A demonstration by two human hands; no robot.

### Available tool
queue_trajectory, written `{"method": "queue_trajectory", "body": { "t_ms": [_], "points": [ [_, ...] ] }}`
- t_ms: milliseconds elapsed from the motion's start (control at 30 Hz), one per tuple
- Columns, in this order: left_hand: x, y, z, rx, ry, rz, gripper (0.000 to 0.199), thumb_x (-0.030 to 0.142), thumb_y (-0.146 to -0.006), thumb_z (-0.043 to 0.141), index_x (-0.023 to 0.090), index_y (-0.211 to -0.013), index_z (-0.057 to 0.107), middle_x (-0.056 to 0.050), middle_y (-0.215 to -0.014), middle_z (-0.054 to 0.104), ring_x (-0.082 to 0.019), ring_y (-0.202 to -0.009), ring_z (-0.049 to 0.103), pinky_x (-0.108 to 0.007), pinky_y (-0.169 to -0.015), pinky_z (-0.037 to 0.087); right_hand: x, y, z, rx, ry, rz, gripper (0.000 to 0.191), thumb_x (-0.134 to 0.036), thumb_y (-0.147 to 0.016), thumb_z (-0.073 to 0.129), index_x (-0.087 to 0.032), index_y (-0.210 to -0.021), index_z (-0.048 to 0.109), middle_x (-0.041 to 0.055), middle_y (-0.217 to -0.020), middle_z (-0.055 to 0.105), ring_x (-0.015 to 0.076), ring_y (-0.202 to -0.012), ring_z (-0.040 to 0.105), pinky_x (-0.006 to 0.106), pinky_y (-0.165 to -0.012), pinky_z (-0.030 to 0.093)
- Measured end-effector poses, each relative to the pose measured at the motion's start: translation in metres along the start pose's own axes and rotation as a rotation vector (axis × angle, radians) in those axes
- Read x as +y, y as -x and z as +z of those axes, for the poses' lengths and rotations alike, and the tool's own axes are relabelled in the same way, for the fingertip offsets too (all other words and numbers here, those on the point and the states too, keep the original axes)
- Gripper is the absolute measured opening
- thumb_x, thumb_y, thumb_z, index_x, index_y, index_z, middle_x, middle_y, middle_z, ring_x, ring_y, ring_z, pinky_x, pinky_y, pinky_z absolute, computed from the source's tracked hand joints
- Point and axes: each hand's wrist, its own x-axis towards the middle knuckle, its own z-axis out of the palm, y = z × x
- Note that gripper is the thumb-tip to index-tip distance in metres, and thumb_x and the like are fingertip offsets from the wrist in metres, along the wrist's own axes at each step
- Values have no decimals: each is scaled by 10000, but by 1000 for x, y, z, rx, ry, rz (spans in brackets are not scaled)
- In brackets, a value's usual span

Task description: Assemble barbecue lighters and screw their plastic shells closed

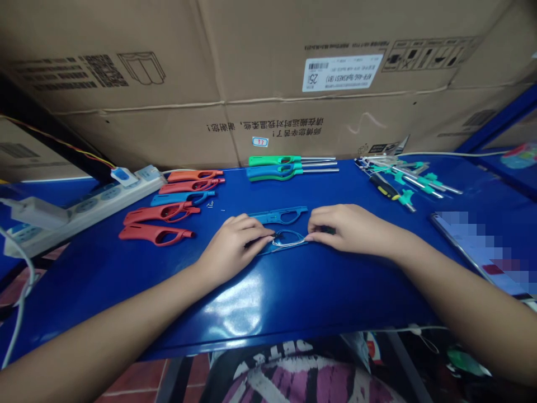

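My left hand [235,246] has its thumb and fingers closed in a pinch at a small black part [277,235], over a blue lighter shell half [289,232] lying on the table. A thin white wire [289,244] runs across the shell's loop to my right hand [342,226]. There, the thumb and forefinger pinch the wire's end at the shell's tip. Just behind lies another blue shell half [277,215], partly covered by my left fingers. My left hand hides the handle of the nearer half.
Red, orange and blue lighter shells [153,233] lie left, by a power strip [109,196]. Lighters with metal tubes [272,172] lie at the back. Metal tubes with green parts [413,179], a screwdriver [384,186] and a phone [474,246] are right. A cardboard wall [168,123] stands behind.
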Motion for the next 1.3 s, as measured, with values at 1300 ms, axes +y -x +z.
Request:
{"method": "queue_trajectory", "body": {
  "t_ms": [1300],
  "points": [
    [34, 8, -14, -259, -427, 112, 388, 264, -1033, 471, 113, -1368, 595, -153, -1153, 647, -303, -1016, 600, -451, -842, 480, -11, 2, 0, -10, -122, 120, 102, -302, -899, 673, -203, -917, 689, 27, -878, 689, 159, -764, 600, 261, -642, 396]
  ]
}}
